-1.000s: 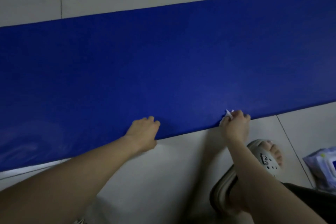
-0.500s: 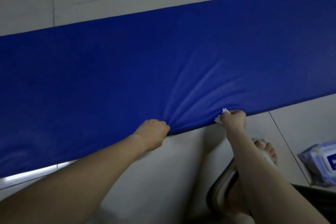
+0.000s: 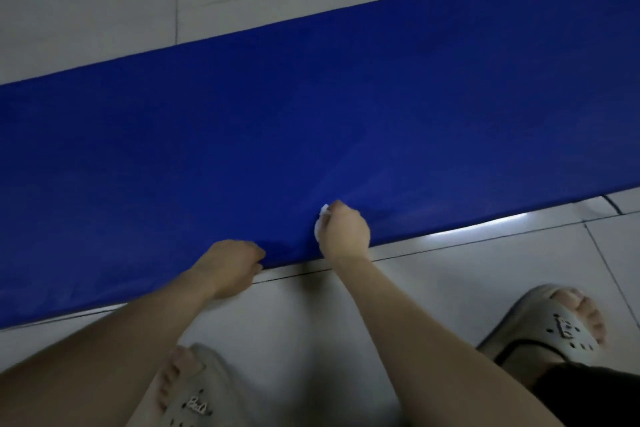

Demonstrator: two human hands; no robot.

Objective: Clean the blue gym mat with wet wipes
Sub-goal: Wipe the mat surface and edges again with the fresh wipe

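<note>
— Since the mat [image 3: 311,114] is the item under inspection, state where it lies.
— Flat on the tiled floor [image 3: 104,3], running as a blue band across the whole view, higher at the right. Both ends pass out of frame.
— Left hand [image 3: 230,263]?
— At the near edge of the mat, left of centre. Fingers curled tight, fingertips over the edge and thumb below it, pinching the mat there. The forearm lies over the floor.
— Right hand [image 3: 346,236]?
— On the mat, just inside the near edge, to the right of the left hand and near it, not touching. Fingers closed round a white wipe [image 3: 320,224], bunched up and showing only at the left side of the fist. The wipe touches the mat.
— Condition of the mat at that spot?
— Faint creases [image 3: 349,166] fan from the right hand toward the upper right. Elsewhere the cover looks smooth. Whether it is wet, cannot tell; the light is dim.
— Other items on the floor?
— A pale left slipper [image 3: 194,399] at the bottom, between the forearms, and a right slipper [image 3: 550,326] at lower right, each on a foot, both apart from the mat. A bright reflection [image 3: 485,229] lies on the tiles just beside the near edge, right of the right hand.
</note>
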